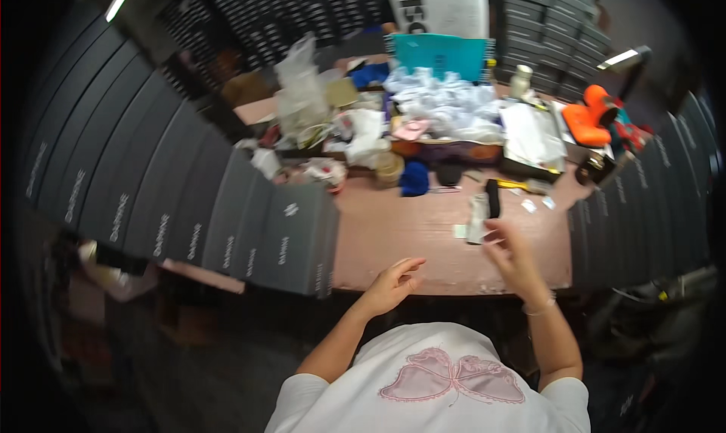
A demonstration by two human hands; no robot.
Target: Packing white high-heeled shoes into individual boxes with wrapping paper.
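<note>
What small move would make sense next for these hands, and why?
Perhaps bring the right hand onto the pale grey strip: its blurred fingertips appear right beside the strip's near end, while the left hand looks empty and farther away, near the table's front edge.

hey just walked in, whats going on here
A person has both hands over a pink table. The left hand looks empty, near the front edge; the right hand is beside a pale grey strip, though whether it touches or holds anything is unclear. A yellow-handled brush lies beyond, crumpled white paper is heaped behind, and dark boxes line both sides.
</note>
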